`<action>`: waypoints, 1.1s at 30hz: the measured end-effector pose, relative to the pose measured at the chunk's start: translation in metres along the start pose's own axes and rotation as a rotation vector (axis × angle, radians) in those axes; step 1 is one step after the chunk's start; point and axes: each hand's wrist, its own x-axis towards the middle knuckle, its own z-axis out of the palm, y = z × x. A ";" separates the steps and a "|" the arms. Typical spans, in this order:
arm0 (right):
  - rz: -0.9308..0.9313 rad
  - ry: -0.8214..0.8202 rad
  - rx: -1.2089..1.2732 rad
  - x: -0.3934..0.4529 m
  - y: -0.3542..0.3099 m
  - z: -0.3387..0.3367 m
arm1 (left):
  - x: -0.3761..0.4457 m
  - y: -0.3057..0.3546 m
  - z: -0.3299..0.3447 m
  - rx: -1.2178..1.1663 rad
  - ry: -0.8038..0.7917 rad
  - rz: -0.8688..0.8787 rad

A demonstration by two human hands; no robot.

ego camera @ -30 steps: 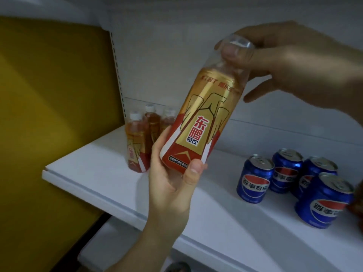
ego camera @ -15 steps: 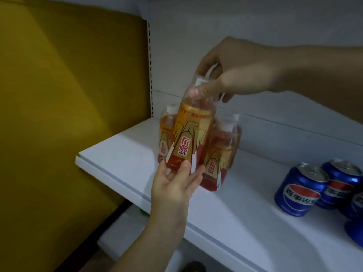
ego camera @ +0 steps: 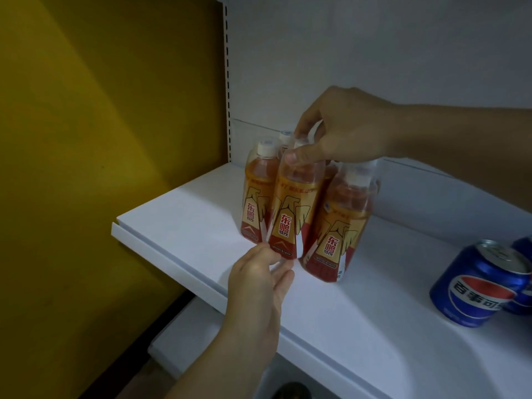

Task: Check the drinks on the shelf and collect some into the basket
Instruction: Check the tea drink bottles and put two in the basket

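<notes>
bottles (ego camera: 259, 194) beside held bottle (ego camera: 293, 208), cans (ego camera: 480, 283) right

Right hand (ego camera: 349, 131) grips the top of the front bottle (ego camera: 292, 207) from above, thumb across its neck; bottle upright on the white shelf (ego camera: 184, 214). Left hand (ego camera: 259, 279) below, fingers (ego camera: 283, 276) loosely extended at the bottle's base (touching or just short, cannot tell). Left bottle (ego camera: 256, 194) and right bottle (ego camera: 342, 223) stand close beside it, another cap (ego camera: 286, 135) behind. Blue cola can (ego camera: 478, 283) well apart at right, a second can (ego camera: 524, 286) cut off by the edge. Yellow wall (ego camera: 100, 125) left. Lower shelf (ego camera: 184, 338) beneath.
</notes>
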 end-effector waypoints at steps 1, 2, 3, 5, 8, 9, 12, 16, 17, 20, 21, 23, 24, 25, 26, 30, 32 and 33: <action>0.006 0.003 -0.006 0.001 0.001 0.003 | 0.001 0.000 0.001 0.011 0.006 -0.003; 0.012 0.010 -0.009 0.003 0.003 0.006 | 0.002 -0.001 0.001 0.020 0.011 -0.007; 0.015 0.016 -0.012 0.005 0.004 0.009 | 0.003 -0.001 0.001 0.026 0.017 -0.011; 0.017 0.023 -0.018 0.007 0.006 0.014 | 0.005 -0.001 0.002 0.027 0.025 -0.020; 0.034 0.022 -0.022 0.007 0.008 0.018 | 0.008 0.001 0.002 0.014 0.034 -0.026; 0.037 0.021 -0.028 0.007 0.008 0.019 | 0.009 0.001 0.002 0.015 0.035 -0.028; 0.036 0.020 -0.050 0.007 0.010 0.022 | 0.012 0.000 0.003 0.029 0.028 -0.044; 0.071 -0.004 -0.055 0.007 0.007 0.019 | 0.015 -0.002 0.004 0.046 0.038 -0.047; 0.079 -0.016 -0.058 0.007 0.007 0.018 | 0.015 -0.003 0.005 0.049 0.039 -0.044; 0.081 -0.040 -0.068 0.008 0.006 0.017 | 0.017 -0.004 0.006 0.050 0.040 -0.033; 0.079 -0.041 -0.070 0.008 0.006 0.017 | 0.017 -0.004 0.007 0.056 0.040 -0.031; 0.074 -0.039 -0.075 0.008 0.007 0.017 | 0.018 -0.006 0.008 0.083 0.032 -0.020; 0.072 -0.038 -0.076 0.008 0.007 0.017 | 0.018 -0.007 0.008 0.092 0.024 -0.012; 0.066 -0.036 -0.076 0.008 0.008 0.017 | 0.018 -0.008 0.009 0.095 0.018 -0.005; 0.056 -0.032 -0.073 0.008 0.009 0.016 | 0.018 -0.008 0.009 0.093 0.014 -0.001; 0.020 0.103 -0.005 0.010 0.017 0.004 | 0.020 -0.012 0.009 0.103 0.015 0.004; 0.040 0.205 0.011 0.015 0.023 -0.004 | 0.021 -0.013 0.008 0.104 0.020 0.011; 0.056 0.223 -0.003 0.018 0.027 -0.007 | 0.021 -0.013 0.008 0.105 0.021 0.014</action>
